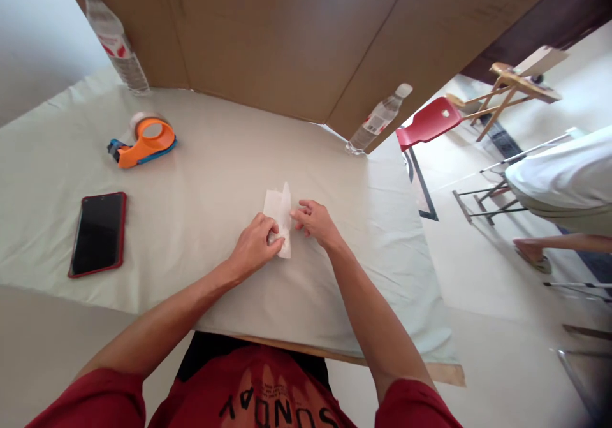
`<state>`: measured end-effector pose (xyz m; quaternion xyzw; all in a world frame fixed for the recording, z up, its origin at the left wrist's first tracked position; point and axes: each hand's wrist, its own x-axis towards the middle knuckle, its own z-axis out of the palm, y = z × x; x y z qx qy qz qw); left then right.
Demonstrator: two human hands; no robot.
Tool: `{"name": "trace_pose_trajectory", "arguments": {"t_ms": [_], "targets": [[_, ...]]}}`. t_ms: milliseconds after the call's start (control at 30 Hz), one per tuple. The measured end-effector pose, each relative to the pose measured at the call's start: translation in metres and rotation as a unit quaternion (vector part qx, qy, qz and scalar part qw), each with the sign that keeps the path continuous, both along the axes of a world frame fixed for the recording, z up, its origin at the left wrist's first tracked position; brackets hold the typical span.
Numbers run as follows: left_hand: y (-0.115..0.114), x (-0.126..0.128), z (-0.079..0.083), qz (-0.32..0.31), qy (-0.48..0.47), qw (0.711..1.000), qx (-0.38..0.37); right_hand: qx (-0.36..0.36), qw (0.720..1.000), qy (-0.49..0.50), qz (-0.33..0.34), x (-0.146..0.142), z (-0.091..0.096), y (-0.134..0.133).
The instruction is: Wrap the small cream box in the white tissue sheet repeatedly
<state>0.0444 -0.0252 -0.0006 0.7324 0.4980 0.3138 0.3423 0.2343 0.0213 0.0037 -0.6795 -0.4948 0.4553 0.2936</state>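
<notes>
Across the front of the red shirt (258, 365), in large dark capitals that appear upside down in the head view, runs the word "SUNDAY" (280, 412). Smaller lines of print (273, 390) on the same shirt, nearer the hem, are too small to read. The red-and-white label (115, 46) on the left-hand bottle (130, 74) and the printed label (375, 124) on the right-hand bottle (391, 104) cannot be made out.

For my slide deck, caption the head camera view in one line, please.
Left hand on a creased white sheet, right hand close beside it, above a cloth-covered table holding an orange tape dispenser.
</notes>
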Motion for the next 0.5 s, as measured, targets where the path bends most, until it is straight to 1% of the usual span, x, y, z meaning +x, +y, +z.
{"name": "trace_pose_trajectory", "arguments": {"t_ms": [133,200,267,367,433,500], "targets": [[-0.004,0.000,-0.006,-0.016,0.031,0.998,0.053,-0.014,0.999,-0.008,0.038,-0.011,-0.008,0.028],[-0.004,0.000,-0.008,-0.030,0.055,0.995,0.074,-0.001,0.998,0.003,0.062,-0.014,-0.013,0.037],[-0.004,-0.001,-0.008,-0.033,0.077,0.993,0.078,0.018,0.996,0.016,0.082,-0.015,-0.015,0.040],[-0.003,-0.002,-0.007,-0.019,0.095,0.994,0.053,0.060,0.992,0.057,0.097,-0.016,-0.011,0.034],[-0.003,-0.003,-0.005,-0.005,0.100,0.994,0.034,0.106,0.984,0.100,0.099,-0.018,-0.005,0.023],[-0.003,-0.004,-0.005,0.014,0.105,0.994,0.032,0.148,0.976,0.127,0.099,-0.020,0.003,0.008]]}}
